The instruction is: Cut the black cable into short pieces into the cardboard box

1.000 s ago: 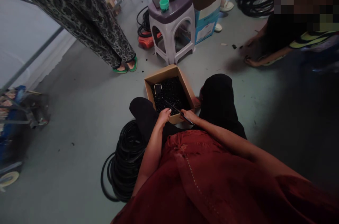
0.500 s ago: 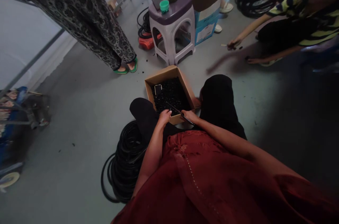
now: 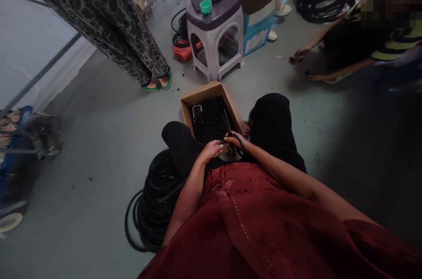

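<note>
Two hands at the box (image 3: 201, 93)
Right hand (image 3: 236, 139) clamps scissors (image 3: 231, 150) at the near edge; left hand (image 3: 212, 149) sits just beside, curled (its grip I cannot tell).

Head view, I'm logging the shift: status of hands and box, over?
Left hand by cardboard box rim, grip unclear. Right hand shut on black scissors over the black bits. Hose coil beside left knee; phone in box.

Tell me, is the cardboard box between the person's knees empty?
No, the cardboard box is filled nearly to its rim with small black pieces.
</note>
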{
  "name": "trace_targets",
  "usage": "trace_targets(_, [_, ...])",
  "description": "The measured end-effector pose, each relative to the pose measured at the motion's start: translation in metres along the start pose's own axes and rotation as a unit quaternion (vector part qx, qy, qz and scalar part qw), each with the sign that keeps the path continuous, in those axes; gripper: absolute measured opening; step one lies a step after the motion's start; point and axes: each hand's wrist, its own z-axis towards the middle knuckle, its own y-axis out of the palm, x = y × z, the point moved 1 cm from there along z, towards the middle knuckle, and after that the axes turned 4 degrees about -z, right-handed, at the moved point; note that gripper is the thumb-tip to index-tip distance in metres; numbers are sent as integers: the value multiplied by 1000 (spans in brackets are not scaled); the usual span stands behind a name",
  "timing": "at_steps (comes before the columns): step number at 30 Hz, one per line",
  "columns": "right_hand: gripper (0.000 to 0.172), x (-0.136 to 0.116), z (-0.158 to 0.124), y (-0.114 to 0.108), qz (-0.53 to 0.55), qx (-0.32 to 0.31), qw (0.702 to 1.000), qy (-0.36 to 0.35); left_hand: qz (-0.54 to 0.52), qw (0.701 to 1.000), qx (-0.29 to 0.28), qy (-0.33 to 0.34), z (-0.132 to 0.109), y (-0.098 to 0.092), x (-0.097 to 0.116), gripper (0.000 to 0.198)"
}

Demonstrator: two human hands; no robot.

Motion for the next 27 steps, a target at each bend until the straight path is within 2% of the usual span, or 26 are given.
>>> trace_targets(7, [31, 5, 2, -1, 57, -2, 998, 13, 20, 1000, -17, 4, 2, 1, -5, 26])
trace_targets(12, [33, 6, 2, -2, 77, -4, 997, 19, 48, 998, -26, 11, -1, 2, -3, 31])
trace_targets(19, [31, 3, 7, -7, 111, 8, 994, 15, 141, 988, 51, 42, -23, -12, 18, 35])
trace_targets(21, [30, 1, 9, -10, 120, 14, 993, 11, 156, 985, 55, 46, -27, -13, 22, 39])
trace_targets(24, [31, -1, 10, -13, 122, 22, 992, 6, 162, 985, 36, 46, -27, -6, 21, 43])
trace_targets(27, [33, 0, 10, -14, 115, 32, 993, 4, 164, 984, 37, 64, -21, 5, 15, 39])
